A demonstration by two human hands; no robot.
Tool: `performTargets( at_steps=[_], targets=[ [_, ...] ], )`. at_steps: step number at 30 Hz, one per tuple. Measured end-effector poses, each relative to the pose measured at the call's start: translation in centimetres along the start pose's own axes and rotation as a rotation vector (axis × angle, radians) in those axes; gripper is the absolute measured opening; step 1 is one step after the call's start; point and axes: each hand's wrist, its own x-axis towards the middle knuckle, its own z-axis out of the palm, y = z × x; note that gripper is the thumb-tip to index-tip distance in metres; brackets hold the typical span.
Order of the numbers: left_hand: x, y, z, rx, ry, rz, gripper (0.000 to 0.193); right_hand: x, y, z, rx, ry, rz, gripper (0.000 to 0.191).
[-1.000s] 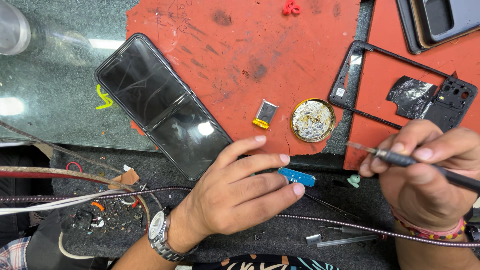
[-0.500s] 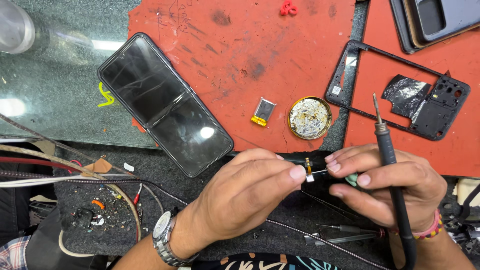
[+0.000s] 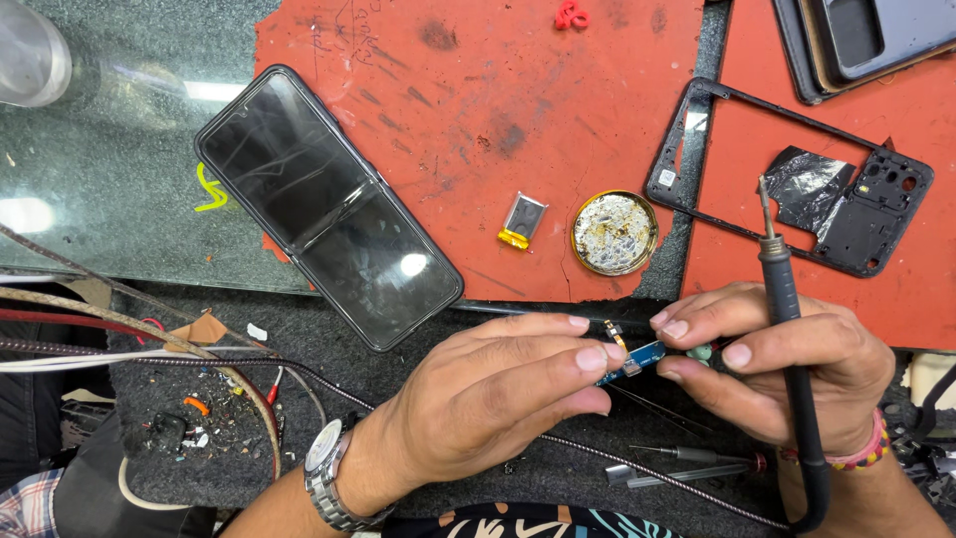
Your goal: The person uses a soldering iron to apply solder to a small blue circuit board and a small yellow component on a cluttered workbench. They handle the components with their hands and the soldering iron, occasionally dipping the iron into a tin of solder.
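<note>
Small circuit board pinched between both hands at near edge, phone parts spread behind.

The small blue circuit board [image 3: 633, 361] is held between the left hand [image 3: 498, 399] and right hand [image 3: 787, 364]; a black soldering iron [image 3: 787, 329] is kept upright in the right hand. Behind, on the red rubber mat [image 3: 478, 120], a round brass tin [image 3: 614, 232] is set just right of a small metal component [image 3: 522, 220]. The dark foldable phone [image 3: 329, 204] lies left, overlapping mat and glass. The black phone frame [image 3: 797, 179] lies far right.
</note>
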Motion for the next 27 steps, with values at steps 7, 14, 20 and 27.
performTargets(
  at_steps=[7, 14, 20, 27],
  targets=[
    [0.0, 0.0, 0.1, -0.023, -0.022, -0.005, 0.052, -0.1, 0.1, -0.2, 0.009, -0.014, 0.015, 0.041],
    [0.3, 0.1, 0.0, 0.010, -0.063, -0.024, 0.049, -0.2, 0.3, -0.2, -0.010, -0.007, 0.014, 0.037],
    [0.2, 0.3, -1.2, 0.037, -0.104, 0.010, 0.036, -0.5, 0.2, 0.1, 0.018, 0.049, 0.041, 0.038],
    [-1.8, 0.4, 1.0, 0.134, -0.488, -0.276, 0.030, -1.1, 0.2, 0.3, 0.031, 0.086, 0.054, 0.037]
  ],
)
